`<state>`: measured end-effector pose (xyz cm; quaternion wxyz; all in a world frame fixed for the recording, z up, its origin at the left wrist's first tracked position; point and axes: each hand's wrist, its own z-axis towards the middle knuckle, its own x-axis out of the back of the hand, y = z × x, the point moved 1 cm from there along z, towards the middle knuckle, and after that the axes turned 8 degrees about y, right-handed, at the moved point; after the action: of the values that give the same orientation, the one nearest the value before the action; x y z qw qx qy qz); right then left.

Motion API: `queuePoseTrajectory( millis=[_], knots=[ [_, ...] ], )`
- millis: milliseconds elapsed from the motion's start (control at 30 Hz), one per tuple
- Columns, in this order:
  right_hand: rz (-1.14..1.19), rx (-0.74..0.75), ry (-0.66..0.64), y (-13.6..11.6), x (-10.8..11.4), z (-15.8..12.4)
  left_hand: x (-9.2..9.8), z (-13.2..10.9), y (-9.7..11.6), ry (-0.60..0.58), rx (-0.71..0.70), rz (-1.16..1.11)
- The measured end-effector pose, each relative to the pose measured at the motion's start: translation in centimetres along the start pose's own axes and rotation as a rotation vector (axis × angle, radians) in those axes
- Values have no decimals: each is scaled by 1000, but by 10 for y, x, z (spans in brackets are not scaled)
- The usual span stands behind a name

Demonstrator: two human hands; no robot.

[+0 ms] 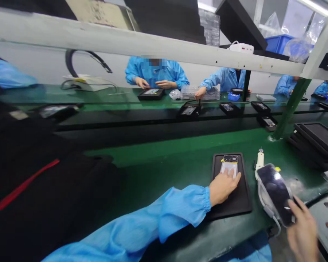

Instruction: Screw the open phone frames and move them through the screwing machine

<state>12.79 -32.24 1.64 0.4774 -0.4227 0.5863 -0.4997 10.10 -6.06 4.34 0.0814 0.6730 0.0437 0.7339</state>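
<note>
My left hand (223,186), in a blue sleeve, lies over an opened phone (229,165), fingers stretched onto its pale inside. The phone lies in a shallow black tray (243,200) on the green bench; its lower part is hidden under my hand. At the bench's front edge my right hand (302,225), somewhat blurred, grips the lower right edge of a smartphone (274,191) with a dark, glossy screen. That phone is tilted, beside a white cable (269,211). A small white bottle-like tool (260,159) with a thin metal tip stands just behind it.
Stacked black trays (317,142) lie at right, near a green post (292,105). A dark belt (142,127) carries trays with phones across the bench. Co-workers in blue (160,72) sit opposite. A dark bulk with a red stripe (27,185) fills the left. A shelf beam (153,43) crosses above.
</note>
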Motion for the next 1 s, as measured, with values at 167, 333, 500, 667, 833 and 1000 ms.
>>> queuePoseTrajectory(
  millis=[167,333,500,667,833,1000],
  knots=[
    [259,-284,-182,38,-105,-33,35,-5,-43,362,294,-193],
    [25,-126,-279,35,-127,-44,62,-30,-67,683,474,-485],
    [178,-161,-359,-3,-111,-25,46,-45,-26,666,517,-1280],
    [278,-148,-266,-32,-97,-2,6,-37,26,637,62,-941],
    [296,146,-73,-44,-61,12,-12,-13,60,544,-593,-785],
    [-159,621,226,-95,24,51,-6,12,51,211,-530,-557]
  ],
)
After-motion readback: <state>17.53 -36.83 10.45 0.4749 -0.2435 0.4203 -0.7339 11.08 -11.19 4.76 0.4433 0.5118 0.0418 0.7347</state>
